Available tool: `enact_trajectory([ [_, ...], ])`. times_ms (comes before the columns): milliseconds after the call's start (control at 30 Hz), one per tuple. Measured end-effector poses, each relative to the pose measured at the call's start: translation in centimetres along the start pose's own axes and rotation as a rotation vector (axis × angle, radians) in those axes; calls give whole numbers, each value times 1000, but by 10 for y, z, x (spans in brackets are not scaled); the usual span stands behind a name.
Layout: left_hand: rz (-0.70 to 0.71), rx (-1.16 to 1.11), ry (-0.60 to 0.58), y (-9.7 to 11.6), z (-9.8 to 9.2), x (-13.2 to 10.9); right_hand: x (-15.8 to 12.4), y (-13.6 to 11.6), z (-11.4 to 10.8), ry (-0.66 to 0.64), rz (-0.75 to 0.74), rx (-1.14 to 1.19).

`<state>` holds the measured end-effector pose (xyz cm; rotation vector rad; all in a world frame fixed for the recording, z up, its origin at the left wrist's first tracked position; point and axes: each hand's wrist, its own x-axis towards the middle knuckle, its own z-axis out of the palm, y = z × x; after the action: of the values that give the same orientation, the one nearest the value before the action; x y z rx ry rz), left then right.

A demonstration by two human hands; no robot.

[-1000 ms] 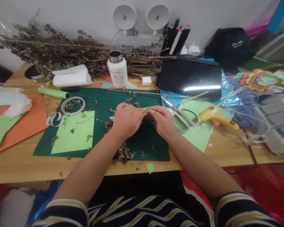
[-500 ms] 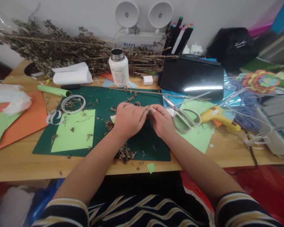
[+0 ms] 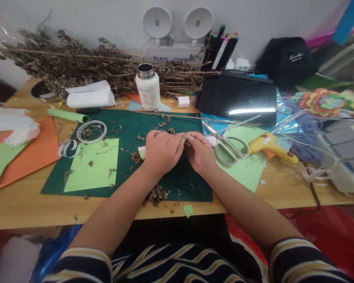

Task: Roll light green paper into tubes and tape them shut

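Currently, I watch from my distant seat as two hands meet mid-frame above a dark green mat [image 3: 191,186]; the right hand [image 3: 203,155] pinches a small greenish piece [image 3: 187,136] between thumb and forefinger, right where the fingertips of both hands come together; the left hand [image 3: 163,153] has its fingers curled and close together, though I cannot tell what they grip; a pale green strip [image 3: 141,152] pokes out on that hand's far side; crumbled dry leaves [image 3: 157,194] lie below the left wrist, lower middle; left of centre I see a light green sheet [image 3: 97,169] with a tape ring [image 3: 105,129] at its top; right of centre, scissors [image 3: 220,138] lie open near a yellow glue gun [image 3: 267,144]; an uncapped white bottle [image 3: 148,92] stands upper middle, before dried branches [image 3: 76,65]
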<state>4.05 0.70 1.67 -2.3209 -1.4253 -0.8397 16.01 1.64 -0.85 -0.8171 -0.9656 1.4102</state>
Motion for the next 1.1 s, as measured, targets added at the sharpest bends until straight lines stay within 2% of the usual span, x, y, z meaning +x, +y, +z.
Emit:
enact_trajectory([
  [167, -16, -32, 29, 2, 1, 1, -1, 3, -2, 3, -49, 5],
  [433, -34, -72, -76, 5, -2, 4, 0, 1, -5, -65, -81, 1],
  [600, -25, -59, -37, 2, -5, 2, 0, 0, -4, 31, -42, 45],
  [833, -28, -79, -56, 1, -3, 0, 2, -1, -8, 13, -82, -52],
  [1100, -46, -104, 2, 5, -5, 1, 0, 0, -4, 15, -82, -11],
])
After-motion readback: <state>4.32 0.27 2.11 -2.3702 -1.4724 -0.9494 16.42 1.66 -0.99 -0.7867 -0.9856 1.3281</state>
